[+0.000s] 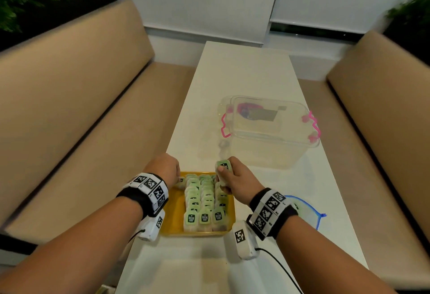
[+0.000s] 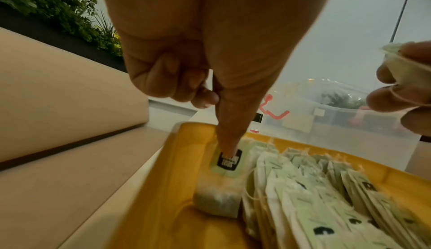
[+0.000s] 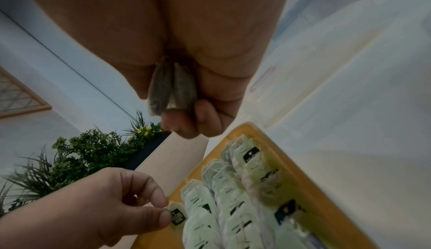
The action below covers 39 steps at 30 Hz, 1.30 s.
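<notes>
A yellow tray [image 1: 174, 212] holds rows of tea bags [image 1: 204, 200] with green tags. My left hand [image 1: 180, 178] is at the tray's far left corner. Its thumb and forefinger pinch the tag [image 3: 177, 216] of one tea bag [image 2: 221, 194] that stands apart from the rows. My right hand [image 1: 224, 177] is raised over the tray's far right corner and grips tea bags [image 1: 223, 168]. The right wrist view shows two of their pouches [image 3: 172, 88] sticking out below the curled fingers.
A clear plastic box [image 1: 267, 130] with pink clips stands open on the white table [image 1: 244, 72] just beyond the tray. A clear bag with a blue edge [image 1: 309, 212] lies right of my right wrist. Beige benches flank the table.
</notes>
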Each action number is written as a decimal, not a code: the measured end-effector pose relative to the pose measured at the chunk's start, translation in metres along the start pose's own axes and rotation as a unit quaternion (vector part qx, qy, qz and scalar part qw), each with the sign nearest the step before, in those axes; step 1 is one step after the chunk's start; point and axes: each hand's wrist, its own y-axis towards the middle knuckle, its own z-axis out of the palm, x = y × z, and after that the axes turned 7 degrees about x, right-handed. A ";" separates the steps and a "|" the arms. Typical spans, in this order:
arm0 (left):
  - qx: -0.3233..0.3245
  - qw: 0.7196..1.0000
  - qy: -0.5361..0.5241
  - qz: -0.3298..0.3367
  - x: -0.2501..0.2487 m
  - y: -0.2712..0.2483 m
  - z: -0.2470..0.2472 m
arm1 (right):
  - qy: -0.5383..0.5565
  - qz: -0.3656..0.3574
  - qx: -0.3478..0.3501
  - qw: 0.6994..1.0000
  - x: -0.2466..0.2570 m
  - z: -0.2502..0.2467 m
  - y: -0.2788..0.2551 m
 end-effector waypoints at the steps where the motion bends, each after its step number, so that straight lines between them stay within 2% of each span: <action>1: 0.000 1.000 -0.002 0.001 0.000 0.001 0.000 | 0.011 0.002 0.000 1.000 -0.001 0.001 0.000; 6: -0.009 0.999 -0.032 0.013 0.005 0.001 -0.005 | 0.058 0.001 0.013 0.998 -0.002 0.012 -0.004; 8: -0.034 0.994 -0.091 0.057 0.005 -0.004 -0.009 | 0.079 0.001 0.014 0.997 -0.002 0.016 -0.005; 11: -0.042 0.963 -0.214 0.160 -0.004 -0.019 -0.017 | 0.095 -0.012 0.009 0.995 0.003 0.022 -0.004; 14: -0.017 0.953 -0.219 0.208 -0.015 -0.032 -0.021 | 0.109 -0.027 0.001 0.994 0.012 0.028 -0.004; 18: -0.048 0.958 -0.201 0.200 -0.020 -0.039 -0.020 | 0.129 -0.033 -0.007 0.991 0.017 0.034 -0.003; 21: -0.063 0.958 -0.199 0.198 -0.015 -0.046 -0.025 | 0.123 -0.027 -0.070 0.990 0.013 0.033 0.001; 24: -0.065 0.969 -0.160 0.176 -0.008 -0.051 -0.032 | 0.094 -0.035 -0.120 0.988 0.009 0.029 0.001; 26: -0.062 0.977 -0.116 0.169 -0.004 -0.055 -0.036 | 0.099 -0.032 -0.115 0.988 0.010 0.029 0.000; 29: -0.044 0.978 -0.087 0.186 -0.003 -0.058 -0.043 | 0.028 -0.032 -0.104 0.994 0.011 0.031 -0.001; 34: -0.070 0.970 -0.080 0.217 -0.005 -0.067 -0.049 | -0.071 -0.071 -0.013 0.995 0.016 0.045 -0.004; 39: -0.077 0.971 -0.089 0.207 -0.003 -0.067 -0.048 | -0.136 -0.053 -0.034 0.989 0.007 0.050 0.004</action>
